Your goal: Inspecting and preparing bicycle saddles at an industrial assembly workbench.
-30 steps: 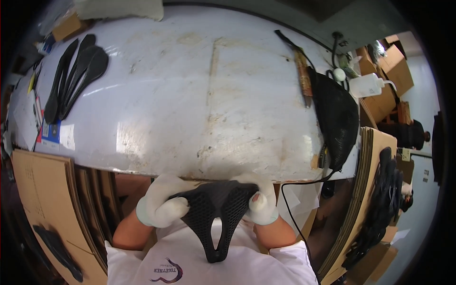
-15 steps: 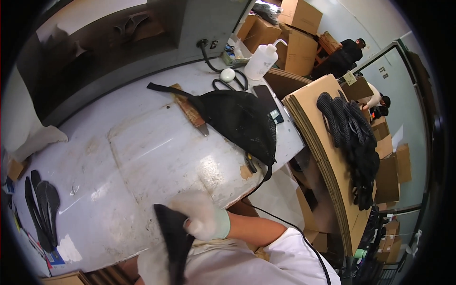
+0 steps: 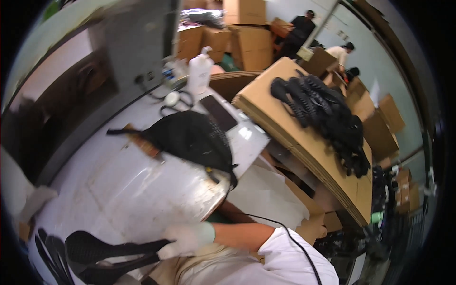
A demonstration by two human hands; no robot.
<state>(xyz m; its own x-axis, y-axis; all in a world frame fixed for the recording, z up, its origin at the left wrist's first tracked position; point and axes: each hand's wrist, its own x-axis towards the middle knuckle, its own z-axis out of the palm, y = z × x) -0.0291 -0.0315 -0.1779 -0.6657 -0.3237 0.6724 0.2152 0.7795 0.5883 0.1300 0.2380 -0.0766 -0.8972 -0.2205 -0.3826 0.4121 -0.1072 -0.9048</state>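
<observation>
My right hand [image 3: 187, 240], in a white glove, closes on the narrow end of a black paddle-shaped piece [image 3: 102, 249] at the lower left. It has a broad, textured far end and a long gap between two narrow arms. Its exact kind I cannot make out. Beneath it and to its left, slim black pieces [image 3: 53, 254] lie on the white worktable [image 3: 109, 199]. My left hand does not show. Farther up the table rests a black fabric pouch [image 3: 190, 137] with a strap, partly over a worn brown-handled tool [image 3: 146, 146].
Behind the pouch are a dark phone [image 3: 218, 112], a white pump bottle [image 3: 199, 72] and a round white object [image 3: 172, 99] by a black cable. Stacked cardboard [image 3: 266, 95] at right carries a heap of black textured pieces [image 3: 318, 111]. People and boxes stand beyond.
My right hand has swung the black piece leftward, from upright before my body to lying sideways over the table's lower left. The whole view has turned and shifted.
</observation>
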